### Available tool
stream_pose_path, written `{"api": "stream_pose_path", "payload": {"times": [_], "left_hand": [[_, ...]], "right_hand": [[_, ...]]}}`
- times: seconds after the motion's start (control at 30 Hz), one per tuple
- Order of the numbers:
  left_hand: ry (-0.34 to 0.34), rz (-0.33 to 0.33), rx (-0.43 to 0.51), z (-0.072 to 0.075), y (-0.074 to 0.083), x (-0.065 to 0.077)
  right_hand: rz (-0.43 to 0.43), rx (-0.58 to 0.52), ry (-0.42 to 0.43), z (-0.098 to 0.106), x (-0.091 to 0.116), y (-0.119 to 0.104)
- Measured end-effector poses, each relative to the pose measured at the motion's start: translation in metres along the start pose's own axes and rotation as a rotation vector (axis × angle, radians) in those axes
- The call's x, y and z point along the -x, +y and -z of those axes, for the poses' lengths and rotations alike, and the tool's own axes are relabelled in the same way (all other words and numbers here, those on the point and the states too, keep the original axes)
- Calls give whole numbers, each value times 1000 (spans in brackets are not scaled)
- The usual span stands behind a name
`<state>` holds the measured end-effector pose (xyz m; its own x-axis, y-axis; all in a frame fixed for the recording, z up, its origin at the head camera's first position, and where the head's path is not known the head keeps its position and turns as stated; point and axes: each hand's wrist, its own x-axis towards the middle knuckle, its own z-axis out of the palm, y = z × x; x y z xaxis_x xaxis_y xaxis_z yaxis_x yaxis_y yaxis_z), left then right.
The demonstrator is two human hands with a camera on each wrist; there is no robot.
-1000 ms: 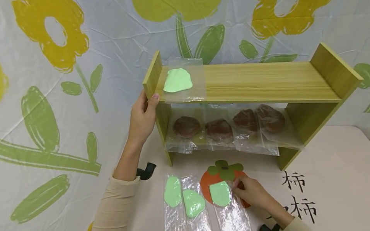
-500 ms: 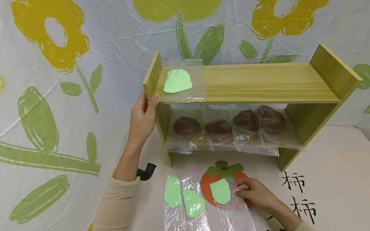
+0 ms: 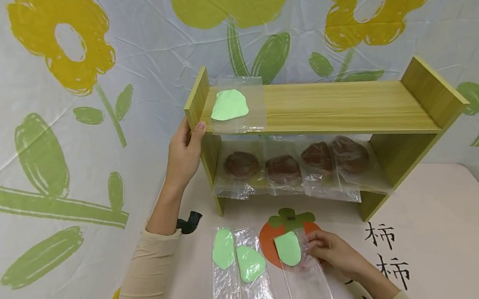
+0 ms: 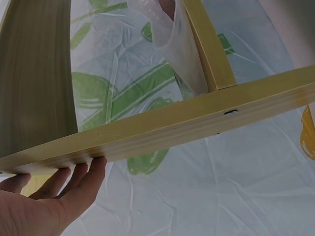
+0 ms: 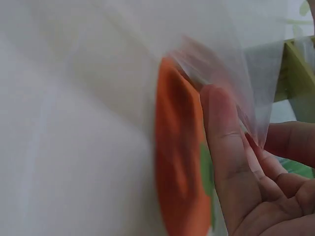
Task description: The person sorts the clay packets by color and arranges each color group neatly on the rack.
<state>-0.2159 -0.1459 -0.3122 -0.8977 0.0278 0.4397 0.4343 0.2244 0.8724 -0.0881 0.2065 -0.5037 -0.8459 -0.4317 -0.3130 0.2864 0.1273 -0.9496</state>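
Holding the left side of the wooden shelf (image 3: 351,104), your left grip (image 3: 184,159) had its thumb at the front edge; a careless tug there could have shifted the whole unit. Next, two green packets (image 3: 223,248) lay side by side on the surface (image 3: 441,229), close enough that a stray drag might have shuffled them together. Above them, the top packet (image 3: 229,104) sat at the upper board's left end, its clear film reaching the front edge, where your thumb might have caught it. Below, four dark red packets (image 3: 241,164) crowded the lower board with film overhanging, so a jolt could have dragged one down. Farther right, the last green packet (image 3: 288,249) was over the orange fruit print (image 3: 268,246), its right edge pinched in your right grip (image 3: 337,255). Slick film and a one-sided hold made slipping or tipping likely.
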Motion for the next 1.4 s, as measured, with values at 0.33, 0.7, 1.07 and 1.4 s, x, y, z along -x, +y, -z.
{"api": "stream_pose_path", "payload": {"times": [0.33,0.7,1.07,1.4], "left_hand": [[-5,0,-3,0,0,0],[-9,-4,-5,0,3,0],[-1,0,-7,0,2,0],[-6,-16,-19,1,-1,0]], "right_hand": [[87,40,-40,-1,10,-23],[190,126,-30,-3,15,-36],[319,229,-7,-8,27,-65],[406,292,52,-10,36,-105]]}}
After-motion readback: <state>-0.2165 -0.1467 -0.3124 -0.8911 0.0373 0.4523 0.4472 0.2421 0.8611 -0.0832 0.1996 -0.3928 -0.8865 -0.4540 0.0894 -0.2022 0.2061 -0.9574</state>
